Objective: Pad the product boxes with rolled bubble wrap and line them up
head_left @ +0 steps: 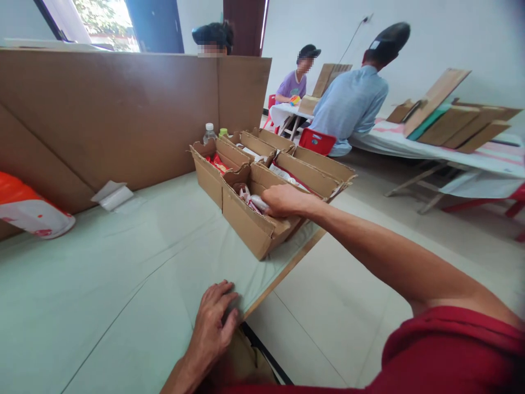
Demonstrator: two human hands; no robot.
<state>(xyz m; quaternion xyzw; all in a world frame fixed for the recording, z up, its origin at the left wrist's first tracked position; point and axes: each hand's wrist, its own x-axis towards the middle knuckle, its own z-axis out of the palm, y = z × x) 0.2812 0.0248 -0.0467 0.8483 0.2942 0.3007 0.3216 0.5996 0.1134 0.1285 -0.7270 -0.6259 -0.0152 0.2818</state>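
My right hand [283, 200] reaches into the near compartment of a divided cardboard box [246, 221], its fingers closed. Beside its fingertips lies a small whitish plastic-wrapped packet [258, 203]; what the curled fingers grip is hidden. My left hand [215, 317] rests on the table edge, close to my body, with loosely stretched fingers and nothing in them. Red packets [217, 163] lie in the box's left compartment. White and dark red packaging [289, 176] shows in a compartment further right.
The box stands at the right edge of the pale covered table [123, 284]. A tall cardboard panel [123, 115] borders the far side. A clear bottle [209, 133], an orange-white bag [33, 210] and crumpled plastic [115, 196] are nearby. Other people sit at tables beyond.
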